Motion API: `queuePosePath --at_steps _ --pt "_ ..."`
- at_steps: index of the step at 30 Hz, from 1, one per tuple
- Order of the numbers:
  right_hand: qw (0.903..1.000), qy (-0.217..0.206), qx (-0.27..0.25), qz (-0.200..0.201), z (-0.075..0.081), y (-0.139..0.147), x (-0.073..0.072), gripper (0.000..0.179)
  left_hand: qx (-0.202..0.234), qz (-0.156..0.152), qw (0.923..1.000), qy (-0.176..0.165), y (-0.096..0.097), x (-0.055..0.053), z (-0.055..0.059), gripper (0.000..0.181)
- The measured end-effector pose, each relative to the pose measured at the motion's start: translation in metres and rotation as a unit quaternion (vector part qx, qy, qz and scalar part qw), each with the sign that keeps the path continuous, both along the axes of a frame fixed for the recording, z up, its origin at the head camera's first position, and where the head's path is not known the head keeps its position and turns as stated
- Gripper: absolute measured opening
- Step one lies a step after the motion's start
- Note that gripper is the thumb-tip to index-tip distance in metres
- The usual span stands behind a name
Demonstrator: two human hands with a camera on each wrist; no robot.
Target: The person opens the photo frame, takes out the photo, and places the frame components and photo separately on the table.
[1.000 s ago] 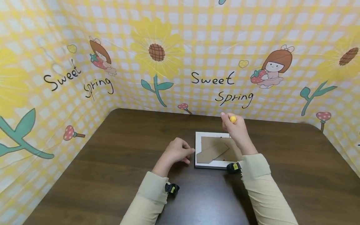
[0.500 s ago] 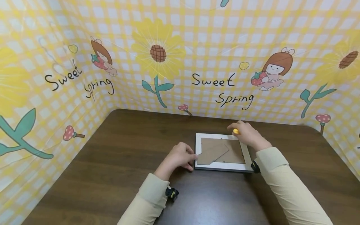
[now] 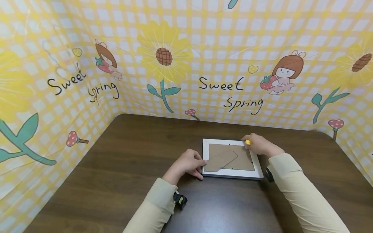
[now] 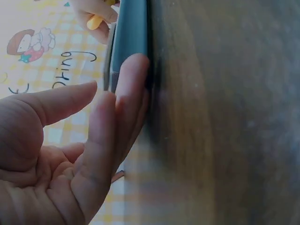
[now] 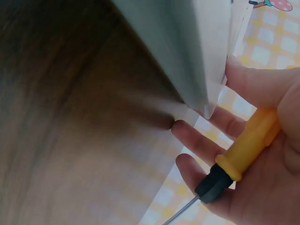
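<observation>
A white picture frame (image 3: 233,173) lies back side up on the table, its brown backing board (image 3: 217,152) and folded stand flap showing. My left hand (image 3: 187,164) is at the frame's left edge. In the left wrist view its fingers are fairly straight against the frame's side, with the thumb near the back edge. At the far right corner is my right hand (image 3: 259,144), its thumb and fingertips at the frame's edge. That hand also holds a screwdriver (image 5: 248,145) with a yellow handle across the palm; the thin metal shaft points down and away from the frame.
The dark wooden table (image 3: 131,155) surrounds the frame. Behind it and to the left hangs a yellow checked cloth (image 3: 180,64) printed with flowers and figures. A black wrist strap (image 3: 180,199) sits at the left cuff.
My right hand has come down from above the frame and moved right to its far right corner, still holding the screwdriver. The left hand has shifted slightly onto the left edge.
</observation>
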State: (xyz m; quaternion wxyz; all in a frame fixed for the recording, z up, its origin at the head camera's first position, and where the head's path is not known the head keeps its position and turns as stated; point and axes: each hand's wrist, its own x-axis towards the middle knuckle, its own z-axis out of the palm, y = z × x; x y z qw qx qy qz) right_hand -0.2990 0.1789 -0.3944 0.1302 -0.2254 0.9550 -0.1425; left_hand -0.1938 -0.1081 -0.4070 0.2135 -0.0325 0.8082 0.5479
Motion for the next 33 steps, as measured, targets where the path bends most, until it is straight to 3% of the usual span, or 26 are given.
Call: queuePosePath --at_steps 4,10,33 --pt "1.0 -0.007 -0.002 0.002 0.002 -0.001 0.001 0.035 0.031 -0.007 0.9993 -0.022 -0.002 -0.002 -0.003 0.016" --pt "0.9988 -0.034 -0.027 -0.023 0.0 0.001 0.0 0.036 0.023 -0.018 0.9987 -0.043 -0.003 -0.007 0.0 0.019" --pt "0.9944 -0.07 -0.06 -0.051 -0.005 0.006 -0.002 0.037 -0.002 -0.034 0.9979 -0.054 -0.001 -0.018 0.002 0.018"
